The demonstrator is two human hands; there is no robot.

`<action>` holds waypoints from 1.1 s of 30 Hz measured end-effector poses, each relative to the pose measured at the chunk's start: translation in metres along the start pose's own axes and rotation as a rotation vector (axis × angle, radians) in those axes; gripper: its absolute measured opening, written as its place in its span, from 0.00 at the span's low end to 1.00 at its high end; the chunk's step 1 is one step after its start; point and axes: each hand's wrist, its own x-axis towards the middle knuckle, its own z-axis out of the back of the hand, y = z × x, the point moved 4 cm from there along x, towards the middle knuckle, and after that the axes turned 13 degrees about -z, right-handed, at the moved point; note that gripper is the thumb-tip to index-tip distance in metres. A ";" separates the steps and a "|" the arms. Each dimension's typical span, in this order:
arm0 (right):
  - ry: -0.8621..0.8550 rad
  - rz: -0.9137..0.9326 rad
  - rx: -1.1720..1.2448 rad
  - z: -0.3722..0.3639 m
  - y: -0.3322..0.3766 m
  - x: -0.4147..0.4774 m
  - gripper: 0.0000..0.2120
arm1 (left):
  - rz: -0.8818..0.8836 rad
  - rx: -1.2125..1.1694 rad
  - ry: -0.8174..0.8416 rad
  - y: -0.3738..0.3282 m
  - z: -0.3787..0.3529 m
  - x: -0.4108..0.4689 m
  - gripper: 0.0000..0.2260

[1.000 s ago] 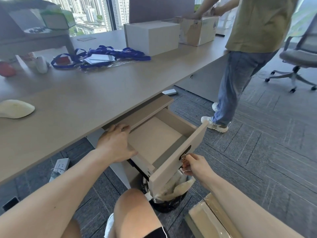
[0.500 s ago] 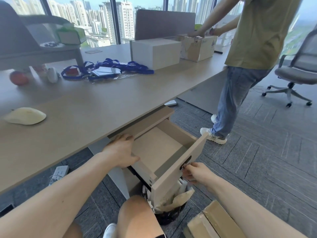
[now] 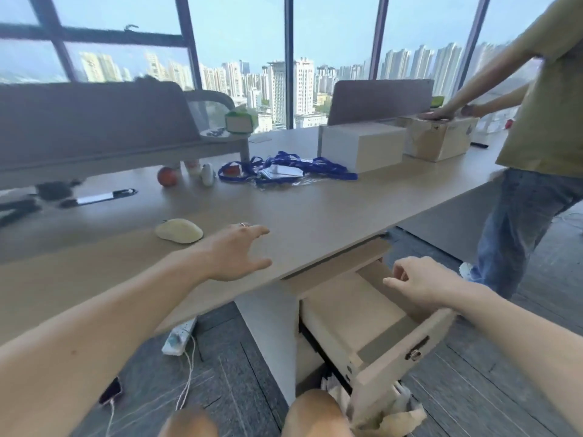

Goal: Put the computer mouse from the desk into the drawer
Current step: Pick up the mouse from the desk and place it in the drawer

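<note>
One cream computer mouse lies on the desk, untouched. The left hand hovers just beside it, fingers spread, empty. The right hand, loosely curled and empty, hangs over the one open drawer.

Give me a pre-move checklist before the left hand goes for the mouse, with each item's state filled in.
1. Drawer pulled out, with its floor showing bare: ok.
2. Computer mouse on the desk, with nothing on top of it: ok.
3. Left hand empty and open, above the desk to the right of the mouse, not touching it: ok.
4. Right hand empty, over the drawer opening, off the drawer front: ok.
5. Desk surface between left hand and mouse bare: ok.
6. Whether the drawer is deep enough for the mouse under the desk edge: cannot tell.
</note>
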 end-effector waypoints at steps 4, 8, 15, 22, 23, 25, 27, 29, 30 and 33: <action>-0.030 0.211 0.047 0.012 0.082 0.003 0.14 | 0.168 0.163 0.035 0.065 0.022 -0.052 0.32; -0.024 0.402 0.108 0.015 0.173 0.001 0.14 | 0.339 0.077 0.060 0.120 0.026 -0.106 0.31; -0.056 0.676 0.031 0.004 0.316 0.004 0.19 | 0.547 0.012 0.083 0.199 0.013 -0.168 0.35; -0.022 0.807 0.150 -0.016 0.409 0.018 0.26 | 0.620 0.062 0.011 0.248 0.002 -0.197 0.37; -0.025 0.827 0.178 -0.019 0.419 0.020 0.27 | 0.634 0.060 -0.003 0.252 0.000 -0.199 0.37; -0.030 0.861 0.211 -0.025 0.436 0.023 0.29 | 0.643 0.073 -0.017 0.257 -0.005 -0.201 0.35; -0.037 0.878 0.211 -0.033 0.449 0.028 0.30 | 0.629 0.092 -0.025 0.258 -0.009 -0.200 0.34; -0.037 0.890 0.193 -0.040 0.459 0.033 0.30 | 0.620 0.094 -0.021 0.262 -0.014 -0.198 0.35; -0.036 0.896 0.183 -0.043 0.463 0.035 0.30 | 0.620 0.089 -0.015 0.264 -0.017 -0.197 0.36; -0.020 0.901 0.177 -0.051 0.468 0.043 0.31 | 0.625 0.074 -0.026 0.271 -0.023 -0.197 0.40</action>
